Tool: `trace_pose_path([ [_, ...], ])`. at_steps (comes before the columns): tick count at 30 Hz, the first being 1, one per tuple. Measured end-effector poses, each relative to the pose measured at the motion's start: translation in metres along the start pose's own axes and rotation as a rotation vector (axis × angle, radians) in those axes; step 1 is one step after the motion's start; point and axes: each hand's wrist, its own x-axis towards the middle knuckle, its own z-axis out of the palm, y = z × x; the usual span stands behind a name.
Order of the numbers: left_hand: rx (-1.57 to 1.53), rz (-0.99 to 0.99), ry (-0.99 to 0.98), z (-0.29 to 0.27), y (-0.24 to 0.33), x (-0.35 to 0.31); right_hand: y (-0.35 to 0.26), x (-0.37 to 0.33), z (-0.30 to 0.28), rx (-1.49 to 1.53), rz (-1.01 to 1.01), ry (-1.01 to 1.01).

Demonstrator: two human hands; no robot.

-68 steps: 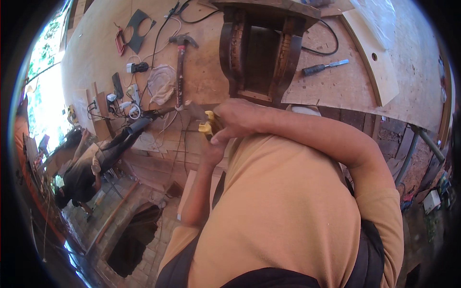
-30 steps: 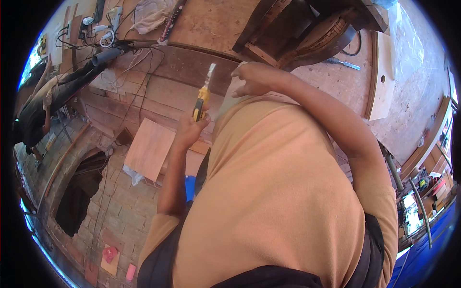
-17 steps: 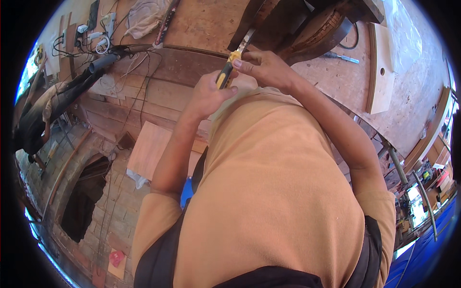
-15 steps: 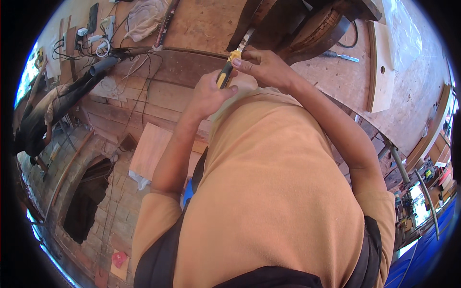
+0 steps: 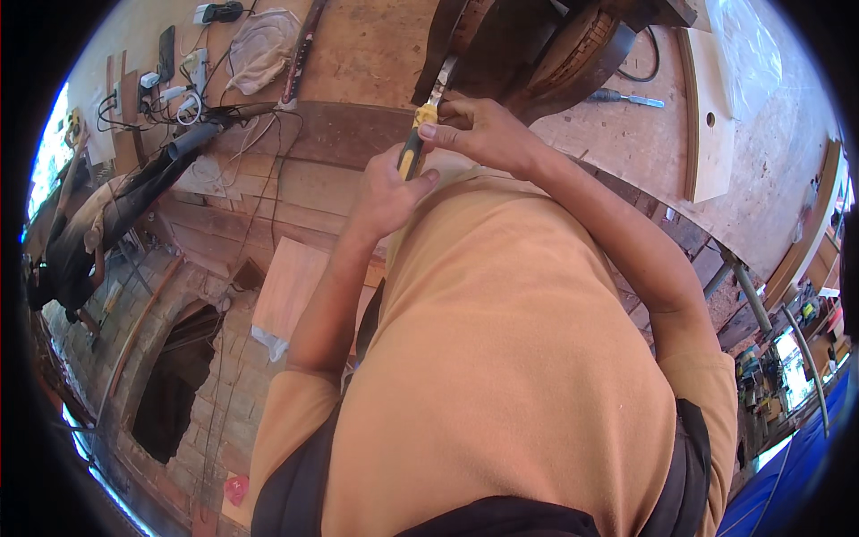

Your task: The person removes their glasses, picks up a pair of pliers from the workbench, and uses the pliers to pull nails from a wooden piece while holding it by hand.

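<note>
A chisel (image 5: pixel 413 148) with a yellow-and-black handle points away from me, its metal blade against a dark wooden piece at the top of the view. My left hand (image 5: pixel 386 192) is closed around the rear of its handle, thumb sticking out to the side. My right hand (image 5: pixel 479 134) pinches the yellow front of the handle near the blade, thumb on top and fingers curled. The dark curved woodwork (image 5: pixel 519 54) lies on the bench just beyond both hands. Where exactly the blade tip meets the wood is too small to tell.
On the bench (image 5: pixel 358 58) lie a second flat-bladed tool (image 5: pixel 631 98), a pale board with a hole (image 5: pixel 710 134), clear plastic sheeting (image 5: pixel 747 63), a crumpled cloth (image 5: pixel 259 49) and power strips with cables (image 5: pixel 183 85). At left, another person (image 5: pixel 76 233) stands near a floor opening (image 5: pixel 179 385).
The view has shifted slightly, moving the background at left. Both hands and the chisel appear a little further left and lower, with the same grip.
</note>
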Motion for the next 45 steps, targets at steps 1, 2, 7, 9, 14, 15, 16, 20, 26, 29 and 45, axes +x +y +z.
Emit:
trace_pose_path([
  [1,0.037,0.005,0.015,0.0,0.005,-0.002,-0.001,-0.001,0.001,-0.022,-0.007,0.012],
  [2,0.073,0.009,0.031,0.0,0.008,-0.003,-0.003,-0.002,0.001,-0.045,-0.014,0.024],
  [7,0.071,-0.023,0.011,0.001,0.007,0.006,-0.008,-0.001,-0.002,-0.031,0.023,0.02],
  [9,0.096,-0.012,0.024,0.003,0.007,0.008,-0.004,0.0,-0.003,-0.042,0.034,0.025],
  [14,0.015,0.186,0.358,0.022,-0.003,0.01,-0.019,-0.005,-0.005,-0.041,0.034,0.035],
  [15,0.011,0.182,0.368,0.023,-0.009,0.012,-0.024,-0.009,-0.007,-0.046,0.033,0.026],
  [16,0.137,0.269,0.457,0.023,-0.015,0.017,-0.028,-0.014,-0.011,-0.177,0.02,0.057],
  [20,0.088,0.0,0.063,0.007,-0.018,0.025,-0.083,-0.051,-0.03,-0.5,-0.272,0.225],
  [26,0.143,-0.044,0.066,0.008,-0.022,0.027,-0.181,-0.051,-0.098,-1.076,-0.578,0.901],
  [29,0.134,-0.013,0.069,0.013,-0.034,0.035,-0.172,-0.023,-0.124,-1.262,-0.524,0.958],
  [45,0.009,0.296,0.27,0.043,-0.086,0.076,-0.165,-0.002,-0.121,-1.218,-0.145,0.928],
])
